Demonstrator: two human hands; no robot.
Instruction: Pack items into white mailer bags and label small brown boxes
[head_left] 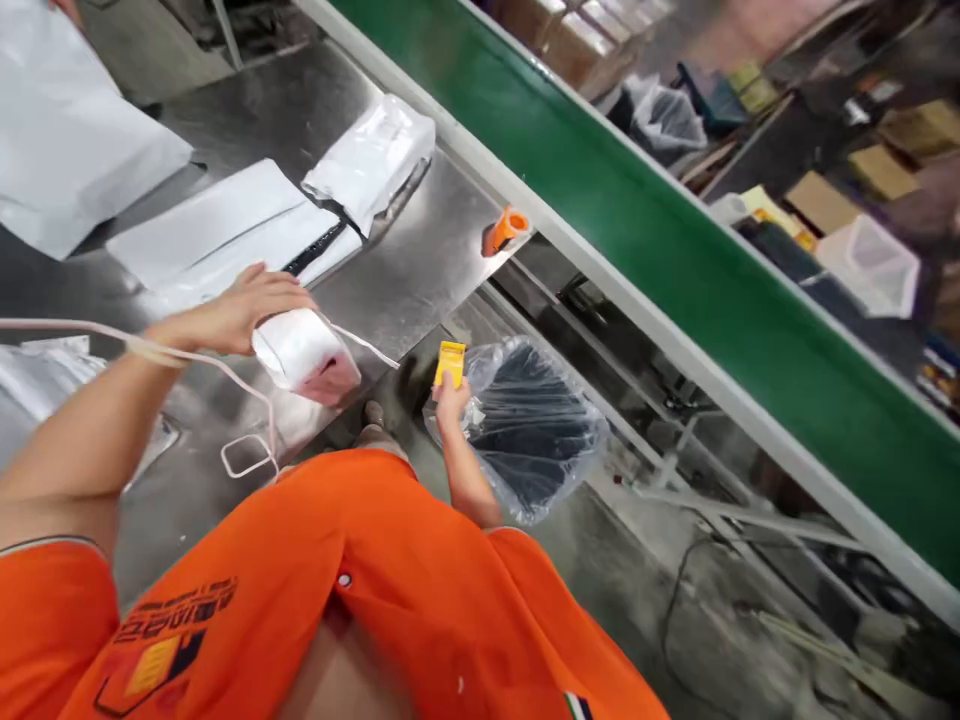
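My left hand (262, 300) lies over a white wrapped package (304, 350), with its fingers bent across the top. The package's near end looks pinkish, and it sits near the metal table's front edge. In my right hand (452, 398) is a small yellow plastic tool (450, 362), held upright beyond the table edge. I cannot tell its exact kind. Just beyond my left hand is a flat white mailing bag (225, 225) with a black strip. Another white plastic parcel (379, 155) rests against it, farther back.
A bin with a clear liner (536, 430) stands on the floor beside my right forearm. An orange ring-shaped roll (504, 230) is at the table corner. The green conveyor (600, 200) runs diagonally past. A pale cable (225, 370) crosses my left arm. A large white bag (75, 130) is at left.
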